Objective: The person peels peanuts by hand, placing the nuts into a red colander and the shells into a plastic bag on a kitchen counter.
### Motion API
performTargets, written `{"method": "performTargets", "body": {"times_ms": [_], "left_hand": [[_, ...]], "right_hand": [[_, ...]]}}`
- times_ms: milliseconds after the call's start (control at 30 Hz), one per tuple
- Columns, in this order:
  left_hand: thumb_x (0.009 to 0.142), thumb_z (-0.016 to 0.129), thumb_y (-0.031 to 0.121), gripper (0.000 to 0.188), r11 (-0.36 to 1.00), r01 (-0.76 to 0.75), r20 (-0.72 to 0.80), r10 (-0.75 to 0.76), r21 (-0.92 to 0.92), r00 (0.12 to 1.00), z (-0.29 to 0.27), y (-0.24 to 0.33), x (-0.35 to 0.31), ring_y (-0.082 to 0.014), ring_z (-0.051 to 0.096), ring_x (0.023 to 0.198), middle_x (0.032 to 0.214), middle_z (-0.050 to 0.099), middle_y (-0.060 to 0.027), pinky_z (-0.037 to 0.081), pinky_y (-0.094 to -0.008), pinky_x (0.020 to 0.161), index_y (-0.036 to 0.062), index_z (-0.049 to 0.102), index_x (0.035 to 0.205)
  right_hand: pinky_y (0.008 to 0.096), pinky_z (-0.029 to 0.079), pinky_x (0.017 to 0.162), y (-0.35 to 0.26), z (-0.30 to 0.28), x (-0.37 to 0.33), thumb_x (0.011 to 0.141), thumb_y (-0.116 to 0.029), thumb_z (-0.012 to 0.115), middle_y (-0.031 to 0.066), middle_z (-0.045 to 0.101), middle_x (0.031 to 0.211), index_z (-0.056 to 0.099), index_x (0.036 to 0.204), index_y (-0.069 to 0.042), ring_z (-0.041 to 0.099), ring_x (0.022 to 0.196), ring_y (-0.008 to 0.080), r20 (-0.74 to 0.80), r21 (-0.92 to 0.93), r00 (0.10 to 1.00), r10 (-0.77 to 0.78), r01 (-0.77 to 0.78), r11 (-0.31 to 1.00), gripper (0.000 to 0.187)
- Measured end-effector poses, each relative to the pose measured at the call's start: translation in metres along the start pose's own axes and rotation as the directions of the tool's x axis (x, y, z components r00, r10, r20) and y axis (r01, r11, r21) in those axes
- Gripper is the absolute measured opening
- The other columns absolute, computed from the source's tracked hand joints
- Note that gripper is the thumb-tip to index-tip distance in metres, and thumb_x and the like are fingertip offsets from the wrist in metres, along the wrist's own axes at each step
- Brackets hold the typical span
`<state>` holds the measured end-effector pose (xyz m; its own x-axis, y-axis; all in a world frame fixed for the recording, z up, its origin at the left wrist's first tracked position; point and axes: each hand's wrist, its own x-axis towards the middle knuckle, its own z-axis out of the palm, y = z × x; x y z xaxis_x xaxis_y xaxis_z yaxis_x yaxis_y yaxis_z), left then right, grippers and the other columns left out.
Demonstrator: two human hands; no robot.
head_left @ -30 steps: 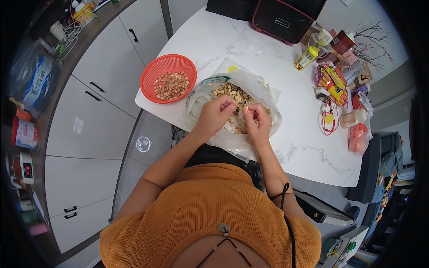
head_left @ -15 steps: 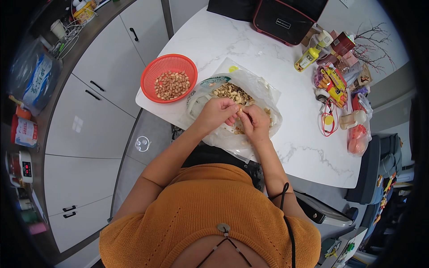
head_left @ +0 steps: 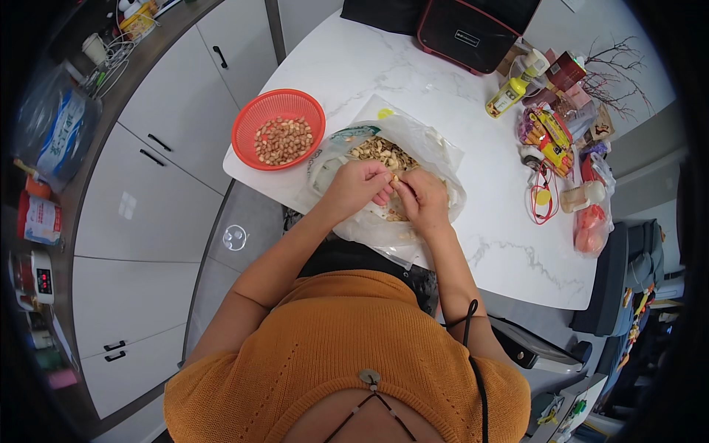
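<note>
Over an opened white plastic bag (head_left: 436, 148), my two hands meet with their fingertips pinched together. A small tan peanut (head_left: 395, 178) shows between them. My left hand (head_left: 357, 187) is closed, its thumb and forefinger at the nut's left side. From the right, my right hand (head_left: 425, 198) grips the same nut, fingers curled. Peanut shells (head_left: 384, 152) lie heaped in the bag beyond my hands. To the left stands a red plastic basket (head_left: 314, 111), with reddish-brown shelled peanuts (head_left: 283, 140) gathered in its bottom.
The white marbled table (head_left: 509, 244) carries a black appliance (head_left: 467, 37) at the far side. A yellow bottle (head_left: 509, 96), snack packages (head_left: 548, 136), a red cord (head_left: 543, 210) and a bagged pink item (head_left: 592, 229) crowd its right edge. White cabinets (head_left: 140, 199) stand left.
My right hand has turned slightly, its back now more in view and its fingers curled further round the peanut. The left hand stays nearly in place.
</note>
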<state>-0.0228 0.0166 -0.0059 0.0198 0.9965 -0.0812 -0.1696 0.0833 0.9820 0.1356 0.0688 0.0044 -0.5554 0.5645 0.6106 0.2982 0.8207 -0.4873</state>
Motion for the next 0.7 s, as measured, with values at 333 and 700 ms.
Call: {"method": "performTargets", "body": {"times_ms": [333,700], "left_hand": [[0.089,0.047,0.008,0.016,0.991,-0.053,-0.089,0.064,0.12,0.994,0.004,-0.005,0.001,-0.0101,0.059,0.062,0.074,0.061,-0.0068,0.051,-0.0219,0.057,-0.003,0.057,0.088],[0.092,0.041,0.008,0.019,0.987,0.082,-0.086,-0.095,-0.141,0.992,0.002,-0.005,0.011,-0.014,0.06,0.066,0.08,0.057,-0.0075,0.053,-0.0243,0.059,-0.0025,0.052,0.104]], "right_hand": [[0.0345,0.042,0.057,0.0,0.001,0.004,0.073,-0.008,0.063,0.0094,0.053,0.066,0.056,0.073,-0.005,0.053,0.062,0.0272,0.002,-0.023,0.999,-0.041,0.041,0.999,0.008],[0.0345,0.045,0.058,-0.002,0.006,0.014,0.075,-0.008,0.061,0.0108,0.058,0.073,0.06,0.08,-0.006,0.057,0.066,0.0287,0.018,-0.008,0.998,0.057,-0.057,0.998,0.005]]}}
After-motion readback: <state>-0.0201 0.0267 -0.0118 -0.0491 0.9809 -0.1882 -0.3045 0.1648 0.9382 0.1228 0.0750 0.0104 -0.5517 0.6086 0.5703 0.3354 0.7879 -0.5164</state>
